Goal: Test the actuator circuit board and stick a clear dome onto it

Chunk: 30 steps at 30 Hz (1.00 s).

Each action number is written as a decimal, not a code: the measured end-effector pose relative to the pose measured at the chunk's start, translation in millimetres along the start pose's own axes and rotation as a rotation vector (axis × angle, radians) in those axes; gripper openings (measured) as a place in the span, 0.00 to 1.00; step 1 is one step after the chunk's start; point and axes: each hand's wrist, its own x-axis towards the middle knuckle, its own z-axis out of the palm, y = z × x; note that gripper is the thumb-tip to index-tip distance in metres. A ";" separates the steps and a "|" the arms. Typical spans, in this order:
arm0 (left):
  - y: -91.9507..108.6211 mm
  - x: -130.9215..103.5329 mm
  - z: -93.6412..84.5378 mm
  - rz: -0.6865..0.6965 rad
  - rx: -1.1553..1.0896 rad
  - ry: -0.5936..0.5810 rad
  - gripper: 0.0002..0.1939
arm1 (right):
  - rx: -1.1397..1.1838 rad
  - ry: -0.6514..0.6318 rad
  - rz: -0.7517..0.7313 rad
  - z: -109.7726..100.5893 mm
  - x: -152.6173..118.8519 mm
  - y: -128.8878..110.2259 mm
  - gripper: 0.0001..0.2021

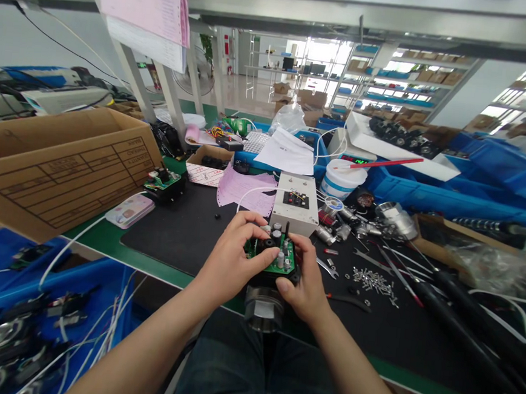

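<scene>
In front of me, at the table's near edge, is a black housing (291, 273) with a green circuit board (289, 247) facing up in it. Several upright capacitors (280, 260) stand on the board, and a large metal hex fitting (264, 309) juts out below the housing toward me. My left hand (239, 253) reaches over the board from the left, thumb and fingers closed around a small black round part (268, 244). Wrapped around the housing's right side is my right hand (307, 280), its thumb at the near corner. The fingers partly cover the board.
A grey test box (294, 214) stands just behind the housing. Loose screws (371, 282), a wrench (328, 267) and metal fittings (395, 219) lie right. Left are a cardboard box (65, 169), another board unit (166, 183) and a blue bin (113, 297) of wired parts.
</scene>
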 end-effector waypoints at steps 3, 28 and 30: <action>-0.8 -0.9 1.6 0.017 -0.008 0.009 0.04 | -0.005 0.013 -0.025 0.4 -1.5 1.1 0.33; -68.7 -9.5 36.5 -0.130 -0.593 0.110 0.33 | 0.152 0.153 -0.008 3.9 14.3 39.1 0.28; -73.7 -7.7 39.8 -0.126 -0.625 0.132 0.33 | 0.149 0.166 -0.010 6.4 13.9 40.3 0.29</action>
